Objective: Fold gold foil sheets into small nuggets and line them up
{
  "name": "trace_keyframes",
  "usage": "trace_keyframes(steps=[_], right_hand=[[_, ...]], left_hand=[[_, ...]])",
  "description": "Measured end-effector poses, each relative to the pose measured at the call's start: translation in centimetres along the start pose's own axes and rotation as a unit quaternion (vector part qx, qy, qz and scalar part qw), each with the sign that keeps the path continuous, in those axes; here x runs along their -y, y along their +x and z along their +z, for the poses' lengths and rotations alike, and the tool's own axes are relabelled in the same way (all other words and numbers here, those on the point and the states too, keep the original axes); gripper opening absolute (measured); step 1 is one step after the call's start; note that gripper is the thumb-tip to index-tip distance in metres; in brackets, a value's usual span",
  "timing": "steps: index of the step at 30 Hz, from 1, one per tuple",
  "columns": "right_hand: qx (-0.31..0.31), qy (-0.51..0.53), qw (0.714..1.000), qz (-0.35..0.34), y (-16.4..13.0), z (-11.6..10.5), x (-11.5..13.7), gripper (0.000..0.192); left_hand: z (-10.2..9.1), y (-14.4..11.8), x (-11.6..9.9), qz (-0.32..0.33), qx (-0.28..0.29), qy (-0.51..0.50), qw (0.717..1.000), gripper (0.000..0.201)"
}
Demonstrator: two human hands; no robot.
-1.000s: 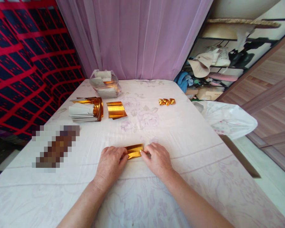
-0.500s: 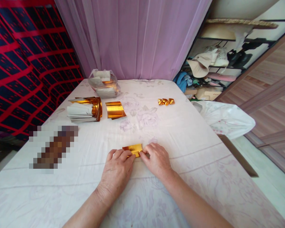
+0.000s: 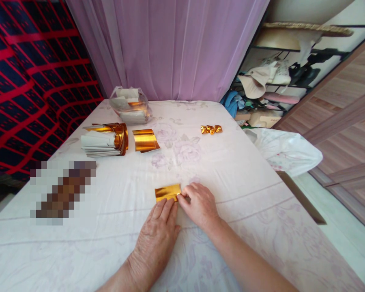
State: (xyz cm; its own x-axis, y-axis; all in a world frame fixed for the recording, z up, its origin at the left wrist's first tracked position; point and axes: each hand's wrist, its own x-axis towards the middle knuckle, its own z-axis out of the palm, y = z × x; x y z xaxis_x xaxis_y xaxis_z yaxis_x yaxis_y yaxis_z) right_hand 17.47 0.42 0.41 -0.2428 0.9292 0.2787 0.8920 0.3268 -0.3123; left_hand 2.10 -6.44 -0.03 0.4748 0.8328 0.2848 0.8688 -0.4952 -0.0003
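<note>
A folded strip of gold foil paper (image 3: 167,191) lies flat on the table in front of me. My left hand (image 3: 158,237) is stretched out, palm down, its fingertips resting on the strip's near edge. At the strip's right end, my right hand (image 3: 200,203) pinches the corner between thumb and curled fingers. Further off, a few loose gold foil sheets (image 3: 146,140) lie beside a thick folded stack of gold-and-white paper (image 3: 103,142). Small folded gold pieces (image 3: 211,129) sit in a row at the back right.
A clear plastic bag (image 3: 129,106) of more paper stands at the table's back left. A blurred-out object (image 3: 65,190) is at the left. Beyond the right edge are a white plastic bag (image 3: 292,152) and shelves holding a cap (image 3: 254,83). A purple curtain (image 3: 170,48) hangs behind.
My left hand has drawn back and turned, its fingers now straighter along the strip's near edge, uncovering more of the foil. My right hand keeps its place at the right end.
</note>
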Motion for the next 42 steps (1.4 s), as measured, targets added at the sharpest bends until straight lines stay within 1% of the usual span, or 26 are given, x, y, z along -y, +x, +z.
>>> trace_keyframes(steps=[4, 16, 21, 24, 30, 42], right_hand=[[0.003, 0.0, 1.0, 0.006, 0.02, -0.08, 0.03, 0.017], [-0.003, 0.002, 1.0, 0.002, 0.01, -0.14, 0.09, 0.019], [0.005, -0.009, 1.0, 0.005, 0.01, -0.11, 0.05, 0.018], [0.009, -0.014, 1.0, 0.008, 0.06, -0.11, 0.07, 0.017], [0.003, -0.013, 1.0, 0.004, 0.05, -0.06, 0.13, 0.016], [-0.009, 0.006, 1.0, 0.015, -0.14, 0.38, -0.17, 0.011]], left_hand=[[0.37, -0.21, -0.09, -0.005, 0.004, 0.002, 1.0, 0.045], [0.4, -0.21, 0.04, -0.023, 0.009, -0.013, 1.0, 0.045], [0.17, -0.14, 0.12, -0.019, 0.012, -0.009, 1.0, 0.045], [-0.05, -0.03, 0.26, -0.01, 0.002, 0.002, 1.0, 0.045], [-0.1, 0.08, 0.48, 0.005, -0.006, 0.018, 1.0, 0.044], [-0.04, 0.04, 0.52, 0.008, -0.014, 0.01, 1.0, 0.045]])
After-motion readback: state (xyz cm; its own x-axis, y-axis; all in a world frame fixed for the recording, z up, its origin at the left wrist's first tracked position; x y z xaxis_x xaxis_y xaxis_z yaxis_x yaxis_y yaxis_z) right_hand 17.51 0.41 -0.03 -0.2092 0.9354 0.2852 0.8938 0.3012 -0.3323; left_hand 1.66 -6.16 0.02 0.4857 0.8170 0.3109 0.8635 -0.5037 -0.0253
